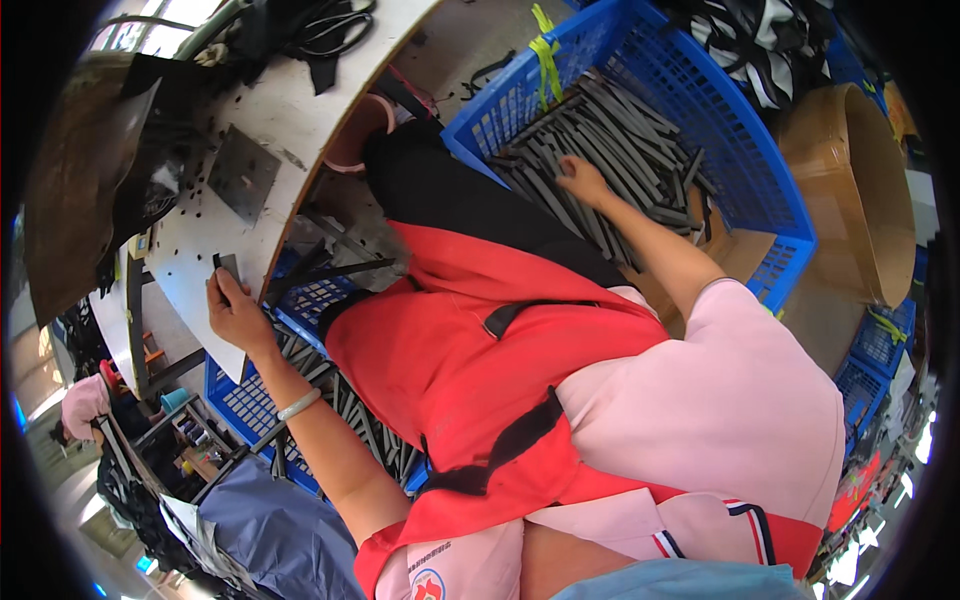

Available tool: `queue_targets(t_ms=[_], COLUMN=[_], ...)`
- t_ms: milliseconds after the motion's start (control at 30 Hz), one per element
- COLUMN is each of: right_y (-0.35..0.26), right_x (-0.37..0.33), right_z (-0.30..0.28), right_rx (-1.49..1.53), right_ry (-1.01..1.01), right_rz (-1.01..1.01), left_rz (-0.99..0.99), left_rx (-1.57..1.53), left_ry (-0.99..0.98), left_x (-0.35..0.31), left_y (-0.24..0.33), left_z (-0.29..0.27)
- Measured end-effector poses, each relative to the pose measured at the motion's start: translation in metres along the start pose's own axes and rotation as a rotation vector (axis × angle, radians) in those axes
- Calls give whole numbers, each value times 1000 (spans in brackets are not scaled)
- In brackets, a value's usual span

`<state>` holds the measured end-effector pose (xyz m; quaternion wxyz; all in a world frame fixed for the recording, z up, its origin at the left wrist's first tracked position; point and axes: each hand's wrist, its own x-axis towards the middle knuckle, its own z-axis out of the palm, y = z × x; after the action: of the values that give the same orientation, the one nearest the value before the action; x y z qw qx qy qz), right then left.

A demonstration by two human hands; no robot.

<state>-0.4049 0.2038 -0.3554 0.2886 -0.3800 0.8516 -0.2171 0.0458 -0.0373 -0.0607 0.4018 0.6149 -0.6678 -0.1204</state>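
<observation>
Head view: left hand at worktop's near end, fingers together at dark piece, can't tell if pinched; plate lies by right edge; right hand over grey strips toward bin's left edge, fingers curled, can't tell if pinching one; cardboard in bin's near corner

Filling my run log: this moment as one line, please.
left hand: holds dark piece by table; right hand: at strips in blue basket
</observation>
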Motion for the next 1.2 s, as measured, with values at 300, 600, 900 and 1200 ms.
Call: queue_targets(t_ms=[300,600,900,1200], right_y=[-328,-415,-364,-356], right_x=[2,114,47,-108], right_z=[-149,-163,-170,-104], right_rx=[398,-479,-25,225], right_ry=[216,171,188,-668], right_rz=[-990,-732,-946,-734], left_rz=[65,-94,-308,-263], left_rx=[-24,-245,-713,-731], left_ry=[61,-26,-474,-520], left_x=[-10,-4,-14,-35], left_y=[3,2,29,62], left_z=[1,-5,-27,-20])
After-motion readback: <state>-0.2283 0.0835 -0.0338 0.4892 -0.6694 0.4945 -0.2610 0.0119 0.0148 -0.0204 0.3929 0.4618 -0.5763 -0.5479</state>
